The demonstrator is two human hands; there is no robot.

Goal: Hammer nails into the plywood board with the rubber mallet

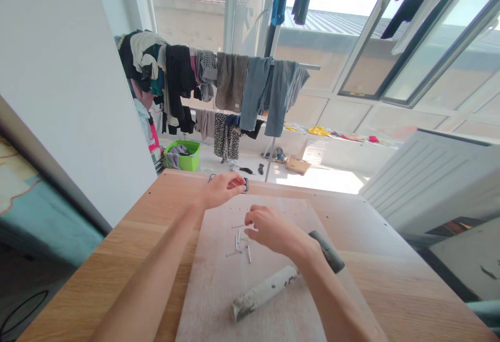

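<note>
My left hand [221, 188] reaches to the far edge of the wooden table [128, 238], its fingers closed on a small dark metal bracket [245, 184]. My right hand [269, 227] hovers over a pale plywood board [219, 290], fingers curled in a pinch just above several loose nails [239, 240]. Whether it holds a nail is hidden. A hammer lies across the board beneath my right forearm, with a paint-stained white handle [263, 292] and a dark head [330, 253].
Beyond the table stands a drying rack [234, 81] hung with clothes, and a green basket [183, 155] sits on the floor. A white wall [58, 87] rises at the left, a white radiator-like panel [433, 180] at the right. Large windows fill the back.
</note>
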